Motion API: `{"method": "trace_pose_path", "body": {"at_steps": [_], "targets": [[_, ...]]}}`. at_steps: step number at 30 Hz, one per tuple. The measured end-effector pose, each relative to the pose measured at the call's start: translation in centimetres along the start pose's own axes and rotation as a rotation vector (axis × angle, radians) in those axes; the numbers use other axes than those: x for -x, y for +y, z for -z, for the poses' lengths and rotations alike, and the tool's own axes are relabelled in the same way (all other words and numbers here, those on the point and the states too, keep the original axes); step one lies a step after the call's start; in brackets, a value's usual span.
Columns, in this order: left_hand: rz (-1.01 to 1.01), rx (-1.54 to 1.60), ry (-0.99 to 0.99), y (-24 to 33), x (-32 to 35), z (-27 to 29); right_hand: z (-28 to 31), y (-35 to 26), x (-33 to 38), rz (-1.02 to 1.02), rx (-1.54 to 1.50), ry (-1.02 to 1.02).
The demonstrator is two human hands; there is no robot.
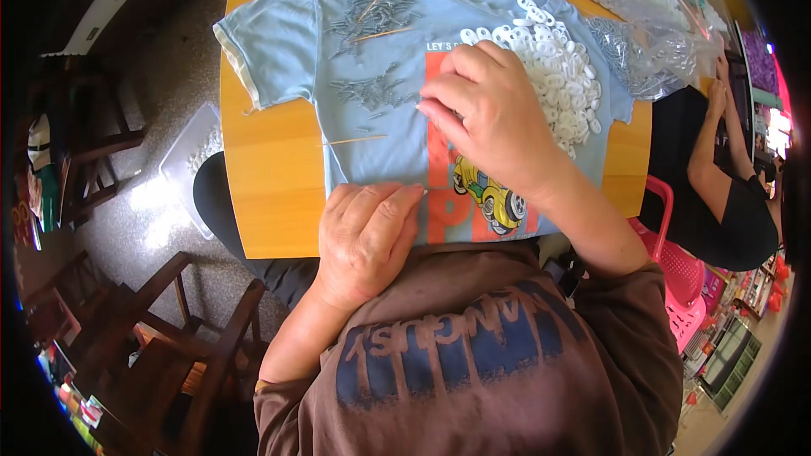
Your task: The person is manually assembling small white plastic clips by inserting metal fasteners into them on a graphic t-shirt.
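A light-blue T-shirt with a printed yellow car lies spread over the wooden table. My right hand hovers above the print, thumb and fingers pinched at the edge of a loose pile of small grey nail-like pieces. What it pinches is too small to make out. My left hand rests at the near edge of the shirt, fingers curled and pressed together; a tiny pale bit shows at its fingertips. Behind and right of my right hand spreads a heap of white oval plastic pieces.
Another grey pile lies farther back, with thin wooden sticks around. Clear bags of grey and white pieces fill the back right. At right sits another person beside a pink chair. A translucent bin stands left.
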State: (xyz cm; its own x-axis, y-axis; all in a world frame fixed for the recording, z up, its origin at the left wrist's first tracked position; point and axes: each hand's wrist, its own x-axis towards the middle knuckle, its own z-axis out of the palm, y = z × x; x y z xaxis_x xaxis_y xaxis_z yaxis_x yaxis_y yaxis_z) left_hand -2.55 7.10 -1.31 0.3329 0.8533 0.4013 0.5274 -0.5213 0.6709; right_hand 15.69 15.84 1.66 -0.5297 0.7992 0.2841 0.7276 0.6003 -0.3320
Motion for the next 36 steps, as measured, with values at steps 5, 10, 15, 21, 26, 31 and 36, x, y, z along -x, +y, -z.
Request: {"method": "trace_pose_path", "body": {"at_steps": [5, 10, 15, 21, 26, 31, 36], "targets": [[0.030, 0.017, 0.025, 0.1, 0.1, 0.0, -0.2, 0.3, -0.6, 0.019, -0.065, 0.028], [0.208, 0.187, 0.120, 0.6, -0.2, 0.5, 0.7, -0.5, 0.0, -0.118, -0.357, 0.091], [0.760, 1.225, 0.244, 2.4, -1.5, 2.7, 2.9, -3.9, 1.8, -0.593, -1.316, -0.022], [0.716, 1.227, 0.237, 4.5, -2.8, 3.4, 3.0, -6.1, 2.4, -0.637, -1.702, 0.166], [0.693, 1.184, 0.170, 4.7, -2.8, 3.2, 3.1, -5.8, 3.2, -0.575, -1.629, 0.102], [0.747, 1.170, 0.132, 5.4, -3.0, 3.3, 2.4, -5.8, 3.4, -0.369, -1.383, 0.233], [0.759, 1.153, 0.149, 5.2, -2.9, 2.9, 3.0, -5.8, 3.5, -0.139, -0.941, 0.246]]}}
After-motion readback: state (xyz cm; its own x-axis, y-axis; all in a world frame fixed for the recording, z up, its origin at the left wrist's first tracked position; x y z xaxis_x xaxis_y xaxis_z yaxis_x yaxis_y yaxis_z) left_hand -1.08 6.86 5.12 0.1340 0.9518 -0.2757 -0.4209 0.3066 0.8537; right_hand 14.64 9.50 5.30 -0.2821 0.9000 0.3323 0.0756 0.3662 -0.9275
